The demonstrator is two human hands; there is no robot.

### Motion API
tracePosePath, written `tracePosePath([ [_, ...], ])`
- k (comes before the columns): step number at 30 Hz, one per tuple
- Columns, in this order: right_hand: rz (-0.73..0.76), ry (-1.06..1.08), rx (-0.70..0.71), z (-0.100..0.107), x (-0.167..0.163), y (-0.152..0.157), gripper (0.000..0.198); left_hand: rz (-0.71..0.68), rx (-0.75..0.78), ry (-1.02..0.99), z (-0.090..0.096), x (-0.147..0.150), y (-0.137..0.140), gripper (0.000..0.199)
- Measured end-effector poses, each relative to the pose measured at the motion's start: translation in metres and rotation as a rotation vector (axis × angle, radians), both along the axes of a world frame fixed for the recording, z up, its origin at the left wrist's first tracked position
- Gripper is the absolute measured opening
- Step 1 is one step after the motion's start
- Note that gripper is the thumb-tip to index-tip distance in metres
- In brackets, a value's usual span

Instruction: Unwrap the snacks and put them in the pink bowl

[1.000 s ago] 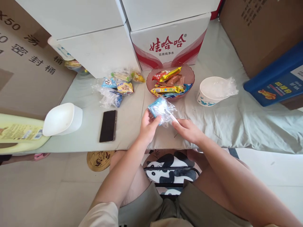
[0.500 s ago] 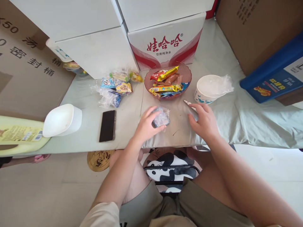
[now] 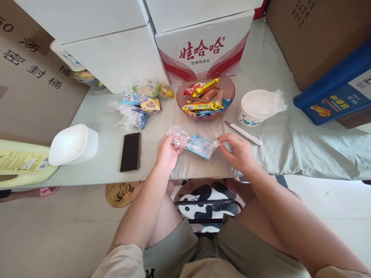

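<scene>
Between my two hands a clear plastic bag [image 3: 199, 146] with blue and pink snack packets inside is stretched out over the table. My left hand [image 3: 169, 151] is closed on its left end, fingers under the crinkled film. At the other end my right hand [image 3: 236, 150] pinches a twist of the plastic. A white pen-like cutter [image 3: 245, 133] with a thin dark tip lies just beyond my right hand. Farther back sits a pink glass bowl [image 3: 181, 94] full of wrapped snacks. Right of it stands a white paper tub [image 3: 252, 118] with crumpled clear plastic in its top.
Several bagged snacks [image 3: 149, 104] lie at the back left. Nearer are a phone [image 3: 130, 151] and a white plastic container [image 3: 92, 143]. A red-and-white carton [image 3: 203, 54] stands behind the bowl, and a blue package [image 3: 327, 92] leans at the right. A yellow jug [image 3: 26, 164] is far left.
The bag was bunched under my left hand; now it is lifted and drawn out lengthwise. My right hand has left the cutter's side and taken the bag's right end.
</scene>
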State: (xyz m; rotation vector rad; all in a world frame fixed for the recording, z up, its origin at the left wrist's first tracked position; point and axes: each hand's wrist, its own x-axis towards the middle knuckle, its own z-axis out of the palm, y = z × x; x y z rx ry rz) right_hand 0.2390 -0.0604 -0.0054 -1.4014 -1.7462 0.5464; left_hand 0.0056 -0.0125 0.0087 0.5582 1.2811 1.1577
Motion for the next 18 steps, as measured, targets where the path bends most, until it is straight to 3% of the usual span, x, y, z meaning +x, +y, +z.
tracePosePath([
  [3, -0.298, 0.064, 0.027, -0.001, 0.013, 0.003, 0.015, 0.035, 0.045, 0.201, -0.005, -0.012, 0.006, 0.029],
  [5, -0.397, 0.106, 0.073, -0.001, 0.017, 0.003, 0.022, 0.020, 0.184, 0.419, -0.007, -0.020, 0.008, 0.042],
  [7, -0.328, 0.111, 0.136, -0.001, 0.015, 0.002, 0.023, -0.010, 0.417, 0.661, -0.008, -0.026, 0.009, 0.041],
  [9, -0.152, 0.037, 0.184, -0.001, 0.009, 0.000, 0.023, -0.154, 0.633, 0.872, -0.008, -0.028, 0.007, 0.033],
  [11, -0.030, -0.093, 0.204, -0.002, 0.002, 0.000, 0.029, -0.404, 0.710, 1.006, -0.007, -0.026, 0.004, 0.033],
  [13, -0.042, -0.202, 0.209, -0.004, -0.003, -0.001, 0.030, -0.595, 0.668, 1.073, -0.005, -0.022, -0.001, 0.026],
  [15, -0.106, -0.257, 0.221, -0.006, -0.005, -0.001, 0.026, -0.633, 0.635, 1.117, -0.003, -0.017, -0.008, 0.013],
  [18, -0.072, -0.306, 0.250, -0.006, -0.007, -0.004, 0.026, -0.525, 0.765, 1.263, 0.003, -0.009, -0.019, 0.011],
])
